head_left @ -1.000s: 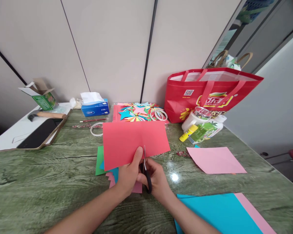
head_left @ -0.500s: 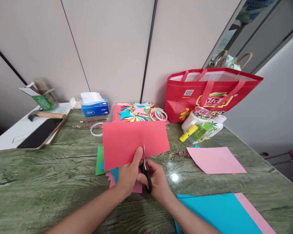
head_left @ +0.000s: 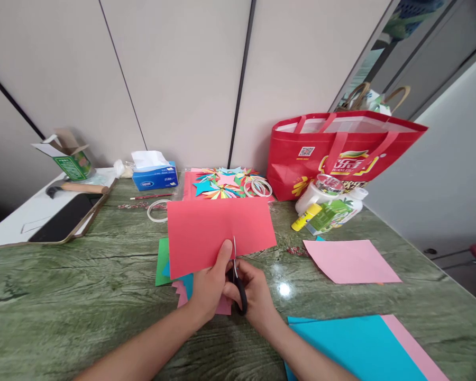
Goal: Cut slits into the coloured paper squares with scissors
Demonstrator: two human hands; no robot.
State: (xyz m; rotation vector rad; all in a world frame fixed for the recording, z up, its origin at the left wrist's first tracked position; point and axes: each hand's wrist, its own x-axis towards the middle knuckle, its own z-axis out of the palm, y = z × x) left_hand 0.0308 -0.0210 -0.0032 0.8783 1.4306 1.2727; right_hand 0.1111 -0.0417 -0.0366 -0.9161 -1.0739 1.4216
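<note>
A sheet of red paper (head_left: 202,233) is held up above the table, tilted toward me. My left hand (head_left: 210,286) pinches its lower edge, thumb on top. In my right hand (head_left: 252,291) is a pair of scissors (head_left: 240,293) with black handles. Their blades sit at the paper's lower edge, pointing away from me, just right of my left thumb. Under the hands lie green paper (head_left: 162,264), blue paper and pink paper (head_left: 224,306) with a zigzag edge, all partly hidden.
Behind the sheet lie colourful paper stars (head_left: 226,180) and tape rolls (head_left: 257,187). A red bag (head_left: 293,159), a glue stick (head_left: 306,217) and pink paper (head_left: 353,260) are at right, blue sheets (head_left: 353,344) nearer. A tissue box (head_left: 154,175), hammer (head_left: 79,187) and phone (head_left: 65,218) are at left.
Almost nothing differs. The hands, the red paper and the scissors keep the same position, and the view has shifted very slightly.
</note>
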